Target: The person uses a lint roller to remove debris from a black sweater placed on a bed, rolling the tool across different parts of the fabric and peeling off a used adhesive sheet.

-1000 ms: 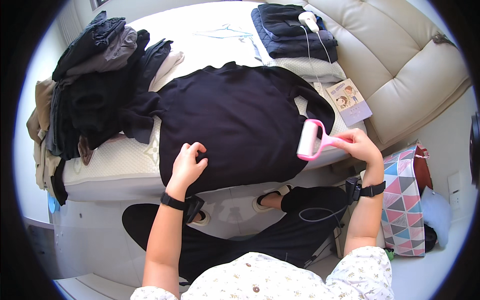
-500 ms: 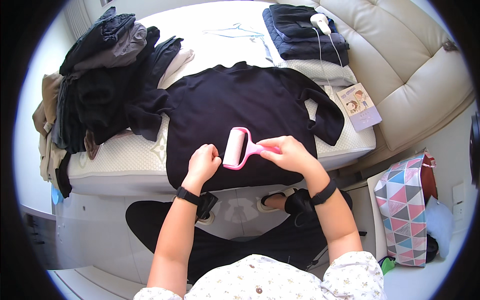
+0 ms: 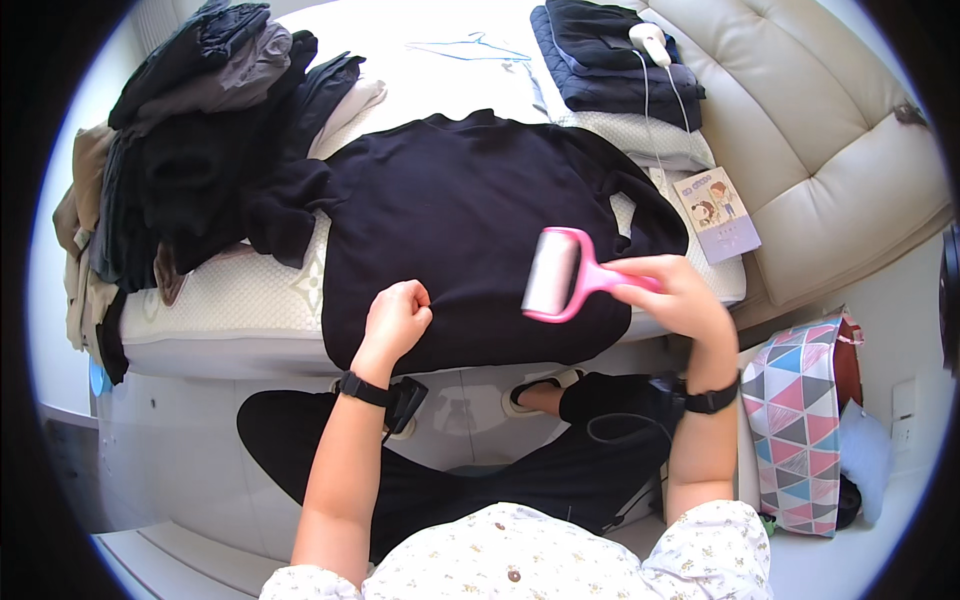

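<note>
A black long-sleeved top [image 3: 450, 215] lies spread out on the bed, its neck toward the far side. My right hand [image 3: 685, 295] grips the pink handle of a lint roller [image 3: 560, 275], holding it over the right part of the top. The roller's white cylinder points left and looks slightly blurred. My left hand [image 3: 398, 322] is closed in a fist above the lower left of the top. Whatever it may hold is hidden inside the curled fingers.
A tall heap of dark and beige clothes [image 3: 200, 170] stands at the left of the mattress [image 3: 230, 320]. Folded dark clothes [image 3: 615, 85] with a white corded device [image 3: 650, 42] on top lie at the far right, near a booklet [image 3: 718, 212]. A blue hanger [image 3: 470, 47] lies behind; a triangle-patterned bag [image 3: 795, 430] stands at right.
My right hand has moved the lint roller to the right and slightly up, away from my left hand. My left hand stays closed and has shifted a little left.
</note>
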Demonstrator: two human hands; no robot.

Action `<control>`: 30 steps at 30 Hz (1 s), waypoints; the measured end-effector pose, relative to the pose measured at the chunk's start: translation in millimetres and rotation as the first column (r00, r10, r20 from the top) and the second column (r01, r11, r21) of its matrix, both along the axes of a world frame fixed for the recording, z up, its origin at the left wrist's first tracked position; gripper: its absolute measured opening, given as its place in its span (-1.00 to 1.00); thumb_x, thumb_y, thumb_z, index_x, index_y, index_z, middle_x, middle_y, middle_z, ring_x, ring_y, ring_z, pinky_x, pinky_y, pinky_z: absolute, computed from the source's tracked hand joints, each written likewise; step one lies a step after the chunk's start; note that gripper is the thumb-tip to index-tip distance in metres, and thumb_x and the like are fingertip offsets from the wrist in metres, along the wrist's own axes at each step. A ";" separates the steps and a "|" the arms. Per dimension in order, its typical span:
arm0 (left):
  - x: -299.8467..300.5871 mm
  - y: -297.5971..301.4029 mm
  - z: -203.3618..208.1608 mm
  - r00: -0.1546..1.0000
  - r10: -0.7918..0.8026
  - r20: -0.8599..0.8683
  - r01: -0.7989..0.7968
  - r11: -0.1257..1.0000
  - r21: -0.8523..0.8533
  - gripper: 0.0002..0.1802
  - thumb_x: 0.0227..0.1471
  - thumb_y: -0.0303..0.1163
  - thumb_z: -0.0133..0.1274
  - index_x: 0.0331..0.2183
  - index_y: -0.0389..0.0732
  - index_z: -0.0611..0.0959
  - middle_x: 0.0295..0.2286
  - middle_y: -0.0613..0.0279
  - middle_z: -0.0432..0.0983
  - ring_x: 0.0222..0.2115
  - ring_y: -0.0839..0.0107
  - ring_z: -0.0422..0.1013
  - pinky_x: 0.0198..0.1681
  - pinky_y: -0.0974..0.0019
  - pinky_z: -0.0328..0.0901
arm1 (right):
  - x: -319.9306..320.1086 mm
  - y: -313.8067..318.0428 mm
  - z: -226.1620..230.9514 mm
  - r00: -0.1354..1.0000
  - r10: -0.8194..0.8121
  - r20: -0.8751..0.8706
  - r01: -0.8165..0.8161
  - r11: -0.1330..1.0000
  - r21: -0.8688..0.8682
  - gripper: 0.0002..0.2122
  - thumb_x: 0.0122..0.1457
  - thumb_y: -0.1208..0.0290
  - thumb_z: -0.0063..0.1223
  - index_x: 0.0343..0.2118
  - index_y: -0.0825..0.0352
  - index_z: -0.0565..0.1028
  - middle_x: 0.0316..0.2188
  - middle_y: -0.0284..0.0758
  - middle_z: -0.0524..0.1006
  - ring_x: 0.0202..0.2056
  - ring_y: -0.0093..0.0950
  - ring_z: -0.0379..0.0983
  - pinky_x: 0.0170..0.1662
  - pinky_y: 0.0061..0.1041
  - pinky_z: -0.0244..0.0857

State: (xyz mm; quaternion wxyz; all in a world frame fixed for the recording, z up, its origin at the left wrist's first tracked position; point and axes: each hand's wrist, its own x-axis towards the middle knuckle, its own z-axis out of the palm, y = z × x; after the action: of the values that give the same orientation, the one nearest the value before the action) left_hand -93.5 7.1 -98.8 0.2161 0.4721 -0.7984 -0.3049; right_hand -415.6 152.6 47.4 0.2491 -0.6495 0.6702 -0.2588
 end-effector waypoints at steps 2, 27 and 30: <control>-2.8 -0.3 -2.1 1.000 0.027 -0.010 -0.027 0.999 -0.023 -0.91 -0.20 -0.52 0.07 -0.50 -0.28 0.61 -0.59 0.07 0.51 -0.52 0.18 0.50 -0.38 0.22 0.38 | 24.7 -23.6 -21.2 0.996 0.084 -0.032 -0.086 0.993 -0.079 -0.71 0.07 0.29 0.25 -0.15 0.28 0.63 -0.32 -0.18 0.65 -0.29 -0.30 0.62 -0.19 -0.43 0.43; 9.8 1.8 11.3 0.993 0.000 -0.121 0.001 1.000 0.014 -0.87 -0.05 -0.54 0.14 -0.37 -0.32 0.57 -0.58 0.15 0.47 -0.57 0.33 0.43 -0.44 0.31 0.34 | -122.9 100.2 -30.1 0.931 -0.291 0.221 0.279 0.957 0.083 -0.71 -0.01 0.45 0.29 -0.21 0.44 0.60 -0.47 -0.43 0.57 -0.38 -0.66 0.42 -0.28 -0.58 0.32; 34.6 -1.5 22.9 0.983 0.100 -0.153 -0.096 0.995 0.036 -0.73 -0.03 -0.50 0.16 -0.21 -0.26 0.59 -0.41 0.16 0.48 -0.55 0.39 0.42 -0.41 0.34 0.34 | -109.9 70.0 -62.5 0.958 -0.251 0.138 0.255 0.967 -0.009 -0.83 -0.02 0.46 0.30 -0.42 0.39 0.52 -0.53 -0.50 0.45 -0.45 -0.69 0.31 -0.37 -0.58 0.23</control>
State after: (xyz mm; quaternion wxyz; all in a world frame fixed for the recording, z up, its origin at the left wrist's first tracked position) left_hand -59.0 5.6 -76.0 0.2853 0.4888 -0.7507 -0.3408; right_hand -525.4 222.6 -15.1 0.2502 -0.5425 0.7258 -0.3410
